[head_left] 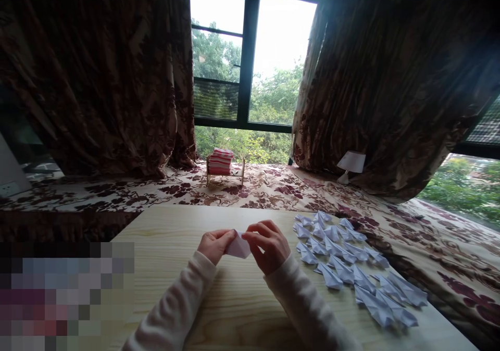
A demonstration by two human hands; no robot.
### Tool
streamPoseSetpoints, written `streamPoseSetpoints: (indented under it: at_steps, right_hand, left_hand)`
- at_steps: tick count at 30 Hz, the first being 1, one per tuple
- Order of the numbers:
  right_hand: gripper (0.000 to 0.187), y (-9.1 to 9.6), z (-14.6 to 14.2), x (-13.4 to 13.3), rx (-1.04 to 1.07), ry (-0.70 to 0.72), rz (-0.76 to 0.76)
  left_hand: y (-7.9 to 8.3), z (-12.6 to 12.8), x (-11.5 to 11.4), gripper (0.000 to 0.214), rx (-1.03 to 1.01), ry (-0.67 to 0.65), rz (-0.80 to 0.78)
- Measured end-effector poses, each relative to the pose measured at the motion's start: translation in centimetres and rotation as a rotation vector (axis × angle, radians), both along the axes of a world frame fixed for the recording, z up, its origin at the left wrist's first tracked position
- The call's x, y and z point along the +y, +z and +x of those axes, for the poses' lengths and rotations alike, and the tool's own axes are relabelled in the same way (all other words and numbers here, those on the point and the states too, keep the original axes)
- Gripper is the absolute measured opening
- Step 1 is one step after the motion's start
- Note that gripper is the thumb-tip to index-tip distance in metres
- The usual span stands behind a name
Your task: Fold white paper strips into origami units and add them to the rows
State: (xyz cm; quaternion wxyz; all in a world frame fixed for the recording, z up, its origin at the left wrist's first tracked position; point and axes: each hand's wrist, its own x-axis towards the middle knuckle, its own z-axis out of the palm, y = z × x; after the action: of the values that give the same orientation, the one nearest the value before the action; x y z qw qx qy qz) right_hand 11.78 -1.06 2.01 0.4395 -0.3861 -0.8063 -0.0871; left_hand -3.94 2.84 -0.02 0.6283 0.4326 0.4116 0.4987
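Observation:
Between my hands, above the wooden table point(164, 236), is a small folded piece of white paper point(238, 247). My left hand point(215, 244) pinches its left side between thumb and fingers. At its upper right edge, my right hand point(269, 244) has thumb and fingertips brought together on the paper. How the folds run on the far side is hidden. To the right of my right hand lie several folded white paper pieces point(344, 267), pointed in shape and spread over the right part of the table.
Beyond the table a flower-patterned cloth point(265, 187) covers a ledge. A small wooden rack point(225, 173) there holds folded pink striped cloths point(221, 161). A small white lamp point(351, 162) stands farther right. Dark patterned curtains point(97, 80) hang beside the window point(250, 54). The lower left corner is blurred.

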Motion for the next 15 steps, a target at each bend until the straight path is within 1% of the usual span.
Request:
streamPoseSetpoints:
  at_steps: [6, 12, 15]
  right_hand:
    - [0.029, -0.1, -0.5, -0.1, -0.064, -0.020, 0.052]
    - [0.029, -0.2, -0.4, 0.0, -0.074, -0.026, 0.056]
    - [0.028, -0.2, -0.3, 0.0, -0.084, -0.041, 0.058]
  left_hand:
    - [-0.2, 0.1, 0.1, 0.032, -0.061, 0.027, -0.035]
    - [1.1, 0.4, -0.7, 0.029, -0.116, 0.005, -0.070]
    - [1.4, 0.7, -1.0, 0.032, -0.110, 0.028, -0.076]
